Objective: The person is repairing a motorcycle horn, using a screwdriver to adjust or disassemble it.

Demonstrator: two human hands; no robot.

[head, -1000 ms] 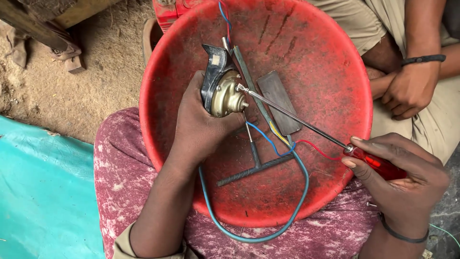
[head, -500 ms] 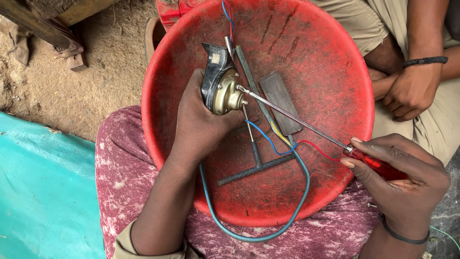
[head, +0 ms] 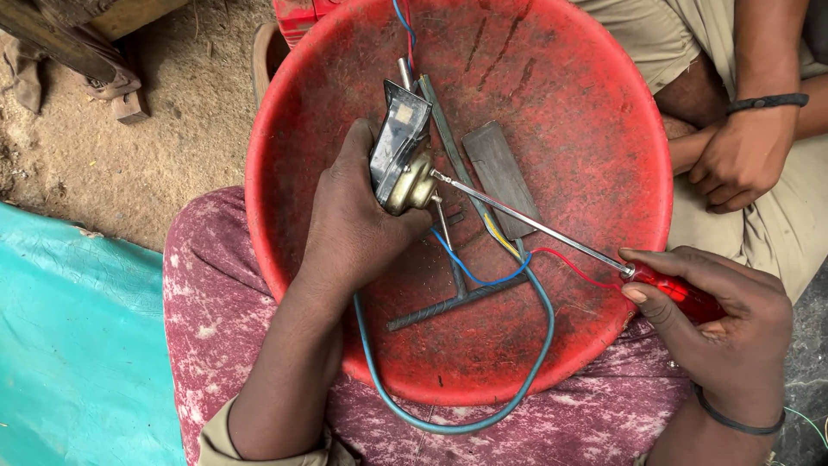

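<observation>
A: Red round plastic basin (head: 604, 112), scuffed, resting on the lap under both hands. Contents, below and beyond the left hand (head: 354, 224): one flat dark metal strip (head: 500, 177), one grey metal T-shaped bar (head: 453, 298), one long thin metal strip (head: 444, 129) running toward the far rim. A blue insulated wire (head: 535, 371) loops out over the near rim and back in; a thin red wire (head: 573, 267) and a yellow wire (head: 500, 240) cross the floor toward the right hand (head: 724, 336).

B: Hand states?

A: Left hand closed around a small brass-faced motor unit with a dark plastic back (head: 401, 164), held above the basin floor. Right hand closed on the red handle of a long-shafted screwdriver (head: 535, 224), at the near-right rim.

B: Change against the earlier frames?

A: Slight. Grips unchanged; tip stays on the brass face. Unit and basin sit marginally further right in the view.

B: Orientation?

A: Screwdriver's long axis runs diagonally, handle at the right hand, tip pointing up-left into the centre of the brass face. Unit's brass face turns toward the right hand, dark back toward the far rim. Another person's hand (head: 742, 155), wearing a dark wristband, rests beyond the right hand, outside the basin.
</observation>
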